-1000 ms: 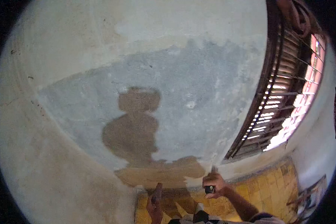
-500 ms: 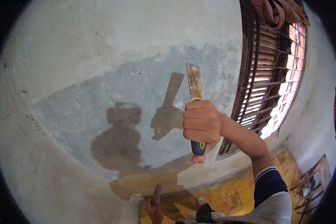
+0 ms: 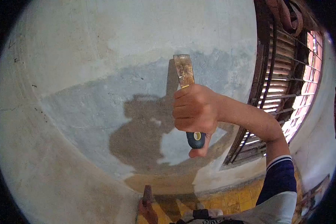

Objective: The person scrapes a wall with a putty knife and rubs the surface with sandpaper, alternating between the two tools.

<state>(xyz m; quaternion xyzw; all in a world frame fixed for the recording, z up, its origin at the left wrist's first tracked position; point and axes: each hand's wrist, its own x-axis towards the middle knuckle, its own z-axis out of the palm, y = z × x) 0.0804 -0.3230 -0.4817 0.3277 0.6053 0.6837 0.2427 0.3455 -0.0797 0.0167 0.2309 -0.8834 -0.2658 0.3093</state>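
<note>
My right hand (image 3: 195, 108) is closed around the black and yellow handle of a putty knife (image 3: 184, 69). The knife's stained metal blade points up, its tip right at the upper border of a grey patch (image 3: 89, 104) on the wall, where its shadow meets it. Low in the view, my left hand (image 3: 148, 211) is wrapped round a dark, flat-sided piece (image 3: 148, 193) that sticks up from the fingers; its kind I cannot tell.
Pale, stained wall (image 3: 74, 33) surrounds the grey patch. To the right is a barred window (image 3: 287, 82) with slatted shutters and a cloth hanging at its top. Yellow floor tiles (image 3: 227, 203) lie below, and wooden furniture (image 3: 317, 194) stands at the lower right.
My right hand has moved up and left with the putty knife, bringing the blade to the wall beside its shadow. The view has shifted, so the window sits further right.
</note>
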